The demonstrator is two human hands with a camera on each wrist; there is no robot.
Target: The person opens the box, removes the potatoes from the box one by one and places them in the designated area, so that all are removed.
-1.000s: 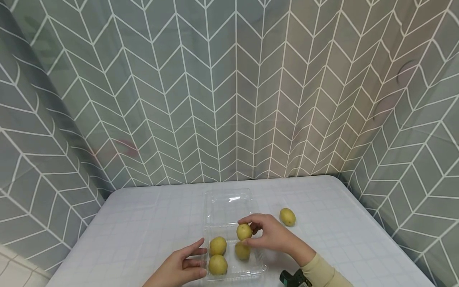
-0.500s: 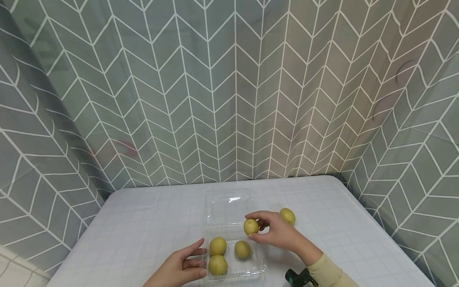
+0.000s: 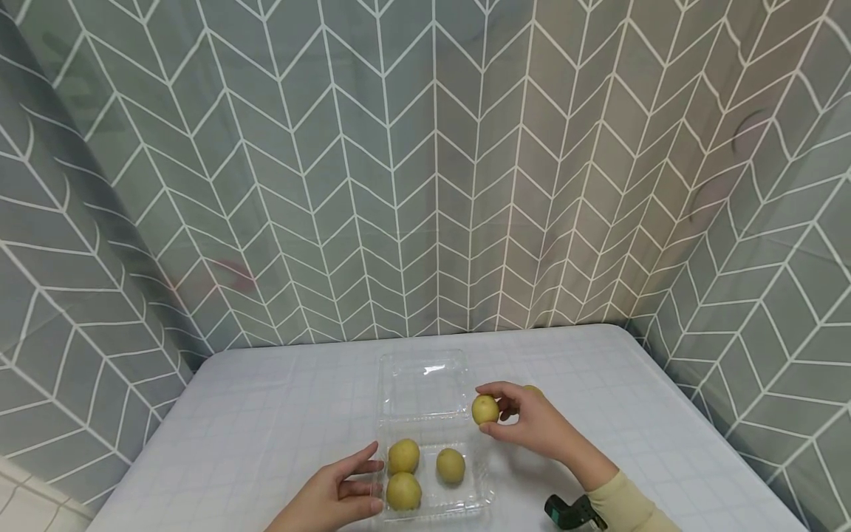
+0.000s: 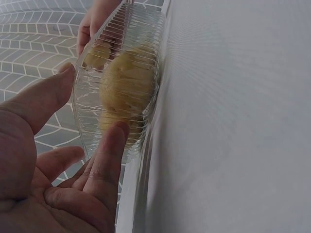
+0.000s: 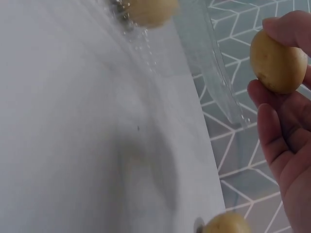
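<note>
My right hand point(image 3: 532, 420) pinches a yellow potato point(image 3: 484, 409) between thumb and fingertips, held up beside the back right of a clear plastic container point(image 3: 459, 510). The right wrist view shows this same potato point(image 5: 277, 63) close up. Inside the container are two potatoes on the left, one in front of the other, and a single potato point(image 3: 450, 466) on the right. My left hand point(image 3: 335, 489) rests its spread fingertips against the container's left wall, as the left wrist view also shows. Another potato point(image 3: 533, 390) lies on the table, mostly hidden behind my right hand.
The container's hinged lid point(image 3: 423, 384) lies folded back, flat on the white cloth of the table point(image 3: 279, 414). A patterned curtain point(image 3: 425, 185) hangs behind the table and along both sides. A dark device point(image 3: 572, 511) sits at my right wrist.
My right hand has lifted its potato up out of the container and moved it right and farther back. It now covers most of the loose potato. The left hand has stayed put.
</note>
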